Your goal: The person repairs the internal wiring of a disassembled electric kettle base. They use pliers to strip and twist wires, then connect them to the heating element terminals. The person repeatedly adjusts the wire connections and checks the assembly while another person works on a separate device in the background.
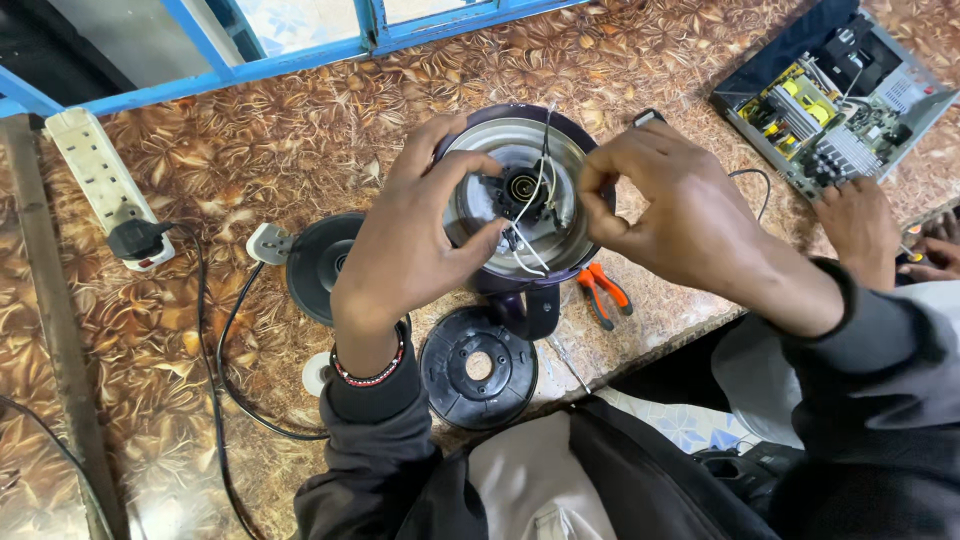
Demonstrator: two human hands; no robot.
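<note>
A dark purple electric kettle (pixel 560 185) stands upside down on the brown patterned counter (pixel 300 150), its shiny metal underside and black centre connector exposed. My left hand (pixel 420 235) grips the kettle's left rim, fingers curled over the metal plate. My right hand (pixel 660 200) pinches thin white wires (pixel 535 215) that rise from the connector. The kettle's handle points toward me. A round black bottom cover (pixel 478 368) lies on the counter just in front of the kettle.
The kettle's black power base (pixel 318 262) with plug and cord lies left. A white power strip (pixel 100 180) sits at far left. Orange-handled pliers (pixel 603 292) lie right of the kettle. An opened electronics box (pixel 835 100) is at top right, another person's hand (pixel 860 225) beside it.
</note>
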